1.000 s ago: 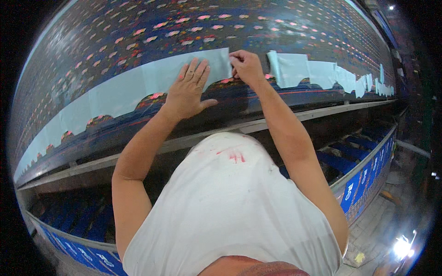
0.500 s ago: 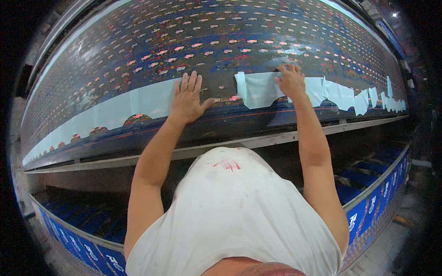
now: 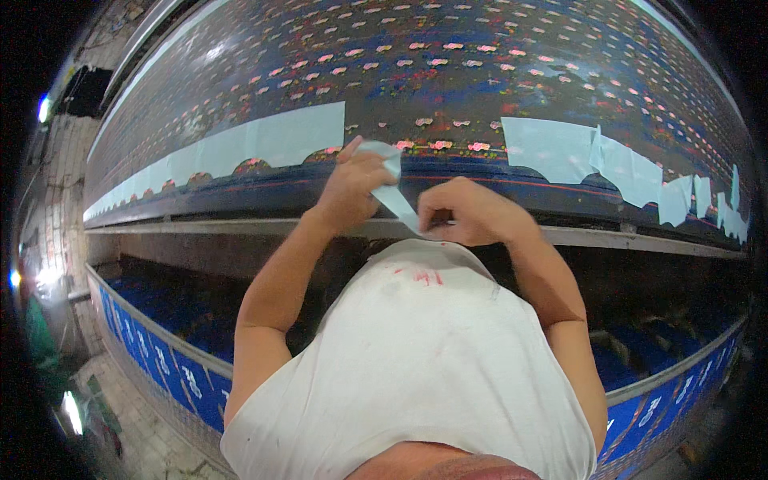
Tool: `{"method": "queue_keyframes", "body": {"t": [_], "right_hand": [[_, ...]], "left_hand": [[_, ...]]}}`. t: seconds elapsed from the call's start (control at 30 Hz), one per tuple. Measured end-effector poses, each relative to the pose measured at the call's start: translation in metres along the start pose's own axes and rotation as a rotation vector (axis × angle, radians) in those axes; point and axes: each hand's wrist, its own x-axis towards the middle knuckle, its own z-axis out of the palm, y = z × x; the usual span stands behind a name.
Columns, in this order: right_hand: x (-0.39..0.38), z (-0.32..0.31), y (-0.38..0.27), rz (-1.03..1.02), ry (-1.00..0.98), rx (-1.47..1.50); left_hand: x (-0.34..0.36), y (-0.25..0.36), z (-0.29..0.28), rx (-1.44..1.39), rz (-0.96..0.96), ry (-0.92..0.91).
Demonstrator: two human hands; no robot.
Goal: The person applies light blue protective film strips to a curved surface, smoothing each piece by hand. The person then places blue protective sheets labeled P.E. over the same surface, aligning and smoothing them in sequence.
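Observation:
A crumpled pale-blue fabric piece (image 3: pixel 392 198) hangs between my two hands, just over the table's near edge. My left hand (image 3: pixel 350 190) is closed around its upper end. Bent fingers of my right hand (image 3: pixel 474 212) pinch its lower end close to my shirt. Beyond my left hand, a row of flat pale-blue fabric panels (image 3: pixel 280 136) with scalloped near edges runs along the table to the left. Another fabric panel (image 3: pixel 550 148) lies to the right, apart from that row, its right end folded beside further pieces. Printed motifs show in the gap between them.
The long dark table (image 3: pixel 416 88) carries rows of small pink-and-white motifs. A metal rail (image 3: pixel 264 227) borders its near side. Below, near my body, runs a trough with blue printed sheeting (image 3: pixel 160 360) along its side. Loose fabric strips (image 3: pixel 702 196) lie at the far right.
Both hands have left the table surface and drawn in toward my body, now holding a crumpled piece between them. My left hand went from flat to closed. The view has shifted left.

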Motion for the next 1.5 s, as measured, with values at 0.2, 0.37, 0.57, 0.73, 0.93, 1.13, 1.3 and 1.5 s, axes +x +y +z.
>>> {"method": "queue_keyframes", "body": {"t": [0.2, 0.37, 0.57, 0.73, 0.93, 1.13, 1.3, 1.5], "right_hand": [[-0.040, -0.028, 0.041, 0.129, 0.216, -0.103], [0.001, -0.033, 0.102, 0.148, 0.403, -0.033], [0.066, -0.044, 0.153, 0.248, 0.763, -0.105], [0.072, -0.051, 0.153, 0.366, 0.805, 0.116], [0.074, -0.049, 0.136, 0.484, 0.873, 0.097], [0.081, -0.045, 0.138, 0.542, 0.950, 0.055], [0.085, -0.047, 0.138, 0.595, 0.962, 0.010], [0.086, -0.046, 0.138, 0.576, 0.982, 0.046]], "left_hand": [[-0.062, -0.015, -0.026, -0.425, -0.609, 0.185], [-0.057, -0.066, -0.020, -0.528, -0.812, 0.387], [-0.004, -0.132, -0.007, -0.039, -0.755, 0.537], [0.003, -0.185, 0.014, 0.057, -0.470, 0.603], [0.003, -0.198, 0.021, 0.084, -0.390, 0.598], [0.004, -0.189, 0.022, 0.125, -0.381, 0.597], [0.008, -0.182, 0.018, 0.163, -0.398, 0.589], [0.001, -0.167, 0.020, 0.106, -0.078, 0.522]]}}
